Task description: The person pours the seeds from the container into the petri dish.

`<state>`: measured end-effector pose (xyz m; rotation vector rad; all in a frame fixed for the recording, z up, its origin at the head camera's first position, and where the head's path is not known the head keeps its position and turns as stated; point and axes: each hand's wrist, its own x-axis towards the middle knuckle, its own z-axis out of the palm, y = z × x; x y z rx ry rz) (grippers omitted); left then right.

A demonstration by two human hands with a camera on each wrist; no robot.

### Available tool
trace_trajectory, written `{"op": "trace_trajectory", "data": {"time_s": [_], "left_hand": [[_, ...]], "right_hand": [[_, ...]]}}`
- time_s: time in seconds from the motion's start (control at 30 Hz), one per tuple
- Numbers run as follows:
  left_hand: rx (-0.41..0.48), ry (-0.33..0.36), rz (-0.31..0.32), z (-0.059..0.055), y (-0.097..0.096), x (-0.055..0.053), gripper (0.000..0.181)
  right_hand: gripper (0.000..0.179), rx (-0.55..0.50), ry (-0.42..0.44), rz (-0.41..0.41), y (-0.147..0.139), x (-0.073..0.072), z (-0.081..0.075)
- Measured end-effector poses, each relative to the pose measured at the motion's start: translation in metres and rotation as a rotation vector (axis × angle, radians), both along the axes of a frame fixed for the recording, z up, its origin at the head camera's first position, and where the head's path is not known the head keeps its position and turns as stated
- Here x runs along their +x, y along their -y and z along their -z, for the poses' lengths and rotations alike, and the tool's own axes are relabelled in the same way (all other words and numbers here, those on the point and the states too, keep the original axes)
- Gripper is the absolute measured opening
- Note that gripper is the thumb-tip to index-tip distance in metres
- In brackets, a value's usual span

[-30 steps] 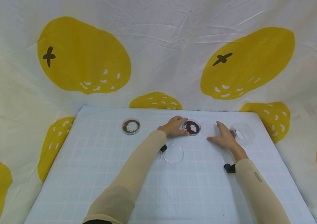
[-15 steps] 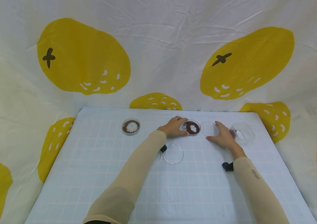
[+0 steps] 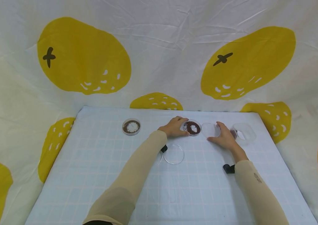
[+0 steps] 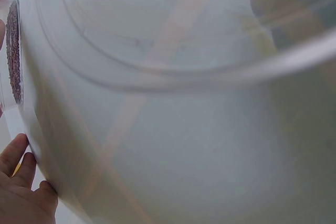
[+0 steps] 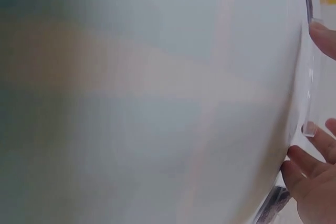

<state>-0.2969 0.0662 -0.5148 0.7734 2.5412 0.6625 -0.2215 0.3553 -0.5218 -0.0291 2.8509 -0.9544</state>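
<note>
My left hand (image 3: 174, 127) holds a round petri dish of dark brown grains (image 3: 191, 128), thumb at its near side and a finger at its far side. White material lies over part of the grains. Just to the right, my right hand (image 3: 224, 136) grips a clear petri dish part (image 3: 210, 130) by its edge. Its rim shows between thumb and fingers in the right wrist view, where the right hand (image 5: 317, 187) is partly cut off. The left wrist view catches the left fingers (image 4: 23, 171) below the grain-filled dish (image 4: 14, 56).
Another filled petri dish (image 3: 131, 127) with a white patch stands at the back left. A clear dish part (image 3: 173, 154) lies in front of my left hand, with a second one partly behind the sleeve. A clear plastic container (image 3: 244, 132) stands right of my right hand.
My right hand and the clear dish part have shifted only very slightly. My left hand and its dish have stayed in place.
</note>
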Motion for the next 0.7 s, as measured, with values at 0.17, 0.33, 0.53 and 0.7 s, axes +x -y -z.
{"op": "trace_trajectory", "data": {"time_s": [0.17, 0.33, 0.53, 0.7], "left_hand": [[0.008, 0.0, 0.002, 0.002, 0.0, -0.001, 0.083], [0.009, -0.01, 0.014, 0.005, 0.0, -0.005, 0.084], [-0.002, -0.003, 0.007, 0.007, -0.001, -0.006, 0.084], [-0.01, 0.005, -0.004, 0.005, -0.001, -0.004, 0.084]], "right_hand": [[0.107, -0.03, 0.011, 0.014, 0.003, 0.007, -0.004], [0.107, -0.025, 0.007, 0.016, 0.005, 0.01, -0.007], [0.106, -0.022, 0.001, 0.011, 0.004, 0.012, -0.007], [0.106, -0.024, 0.01, 0.006, 0.003, 0.013, -0.007]]}}
